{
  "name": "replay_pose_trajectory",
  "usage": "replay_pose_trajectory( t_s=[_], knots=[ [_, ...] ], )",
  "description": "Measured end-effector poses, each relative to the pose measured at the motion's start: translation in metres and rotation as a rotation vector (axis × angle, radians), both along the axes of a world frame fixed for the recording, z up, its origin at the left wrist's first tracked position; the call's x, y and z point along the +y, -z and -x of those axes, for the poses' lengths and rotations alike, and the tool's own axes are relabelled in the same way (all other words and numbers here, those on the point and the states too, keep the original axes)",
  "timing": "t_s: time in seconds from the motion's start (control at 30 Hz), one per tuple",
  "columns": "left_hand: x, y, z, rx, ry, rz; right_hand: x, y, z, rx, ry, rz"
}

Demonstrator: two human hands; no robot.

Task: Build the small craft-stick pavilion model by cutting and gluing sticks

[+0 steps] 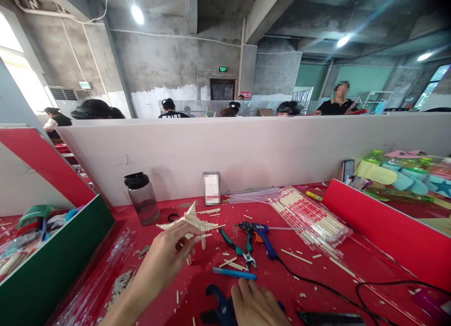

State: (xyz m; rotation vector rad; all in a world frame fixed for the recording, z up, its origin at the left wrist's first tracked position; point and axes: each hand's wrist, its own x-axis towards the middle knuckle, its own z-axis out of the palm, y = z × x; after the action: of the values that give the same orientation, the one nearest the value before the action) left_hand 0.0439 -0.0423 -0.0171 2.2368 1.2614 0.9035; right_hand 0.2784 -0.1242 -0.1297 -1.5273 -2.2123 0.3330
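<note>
My left hand holds up a small model built of wooden sticks above the red table, fingers pinched around its lower part. At the bottom edge my right hand rests on the table beside a dark blue tool, fingers curled; whether it grips anything is unclear. A blue pen lies just beyond its fingertips. Green-handled pliers and a blue glue gun with a black cord lie in the middle.
A dark-lidded bottle stands at the back left. Packs of wooden sticks lie right of centre. A red divider and a green-sided box flank the workspace. A white partition stands behind, with several people beyond it.
</note>
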Motion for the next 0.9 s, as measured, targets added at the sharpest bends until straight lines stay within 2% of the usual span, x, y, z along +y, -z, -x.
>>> replay_pose_trajectory(
  t_s=[0.13,0.23,0.3,0.47,0.7,0.9],
  knots=[
    [-0.001,-0.006,0.003,-0.040,-0.082,-0.084,0.000,-0.024,-0.012,0.331,0.002,0.102],
    [-0.004,-0.008,0.000,-0.079,-0.113,-0.117,-0.008,-0.031,-0.012,0.538,-0.018,0.139],
    [-0.007,-0.007,-0.005,-0.079,-0.107,-0.140,-0.011,-0.032,-0.002,0.600,-0.029,0.165],
    [-0.012,0.002,-0.020,-0.041,-0.078,-0.195,-0.005,-0.031,0.029,0.797,0.024,0.351],
    [-0.013,0.015,-0.028,-0.073,-0.041,-0.167,-0.005,-0.020,0.038,0.869,0.066,0.358],
    [-0.013,0.022,-0.032,-0.087,-0.022,-0.071,-0.008,-0.010,0.036,0.809,0.153,0.333]
  ],
)
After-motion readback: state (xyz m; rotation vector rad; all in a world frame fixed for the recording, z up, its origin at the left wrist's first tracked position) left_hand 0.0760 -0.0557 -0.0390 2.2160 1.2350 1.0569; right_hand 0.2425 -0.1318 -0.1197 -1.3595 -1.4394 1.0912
